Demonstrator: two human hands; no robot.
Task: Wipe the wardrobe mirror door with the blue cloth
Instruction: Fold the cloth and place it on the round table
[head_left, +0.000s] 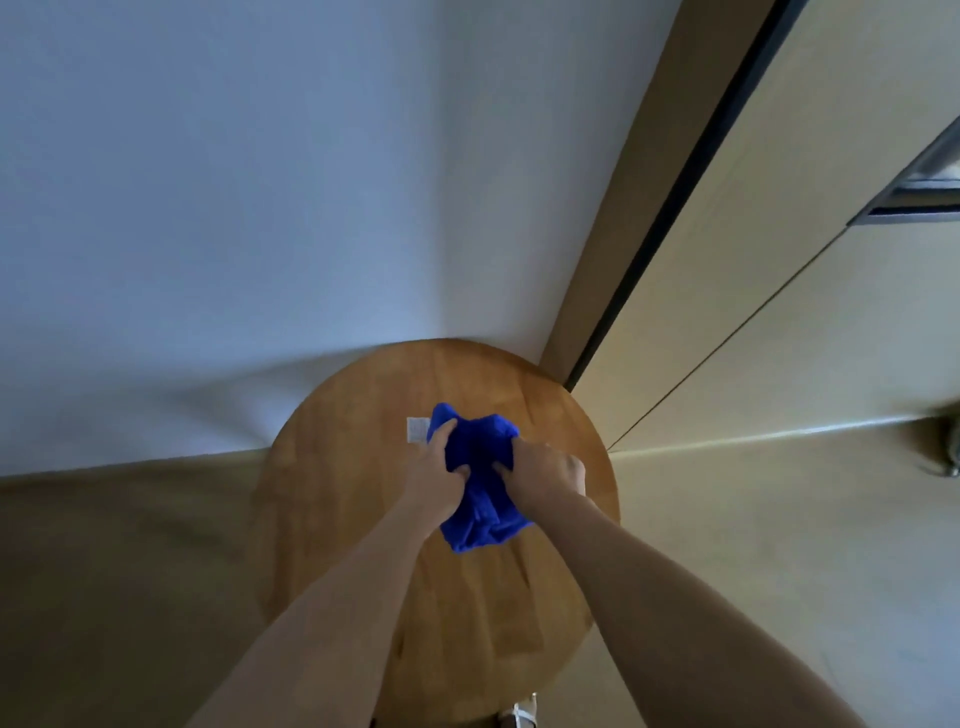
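Note:
A bunched blue cloth (480, 483) lies on a round wooden table (363, 545) in the lower middle of the view. My left hand (439, 470) grips its left side and my right hand (545, 473) grips its right side, fingers dug into the folds. A small white label (417, 430) sticks out at the cloth's upper left. The wardrobe (779, 260) stands to the right, with a beige panel and a dark vertical edge strip (675, 192). A reflective strip (924, 176) shows at the far right edge; the mirror surface itself is mostly out of view.
A white wall (260, 182) fills the upper left, directly behind the table. Beige floor (114, 597) lies left of the table. A small metal fitting (948, 452) sits low at the right edge. A sandalled foot (522, 719) shows below the table.

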